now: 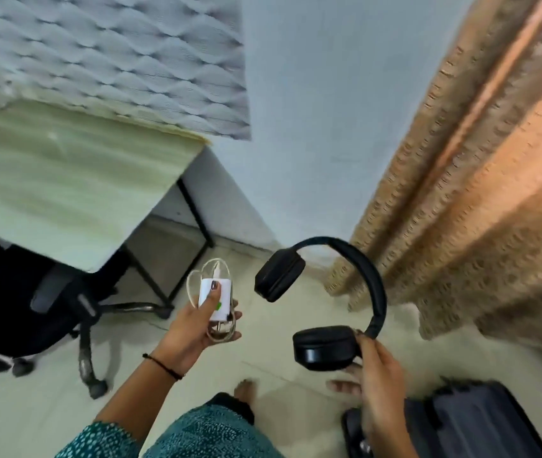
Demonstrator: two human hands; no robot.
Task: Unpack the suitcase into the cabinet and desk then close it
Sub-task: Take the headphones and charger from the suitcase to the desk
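The left hand [193,328] grips a white charger [215,300] with its coiled cable, thumb pressed on top, just off the corner of the pale wooden desk [64,180]. The right hand [378,371] pinches black headphones [325,302] at the lower earcup — held above the tiled floor, with the dark suitcase [461,424] at lower right, beside the orange curtain [481,180].

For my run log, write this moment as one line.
left hand holds white plastic charger with cable | right hand holds black padded headphones

Teal white-speckled garment [197,434]; black thread bracelet [163,365]; dark-painted thumbnail [214,285]; barefoot.
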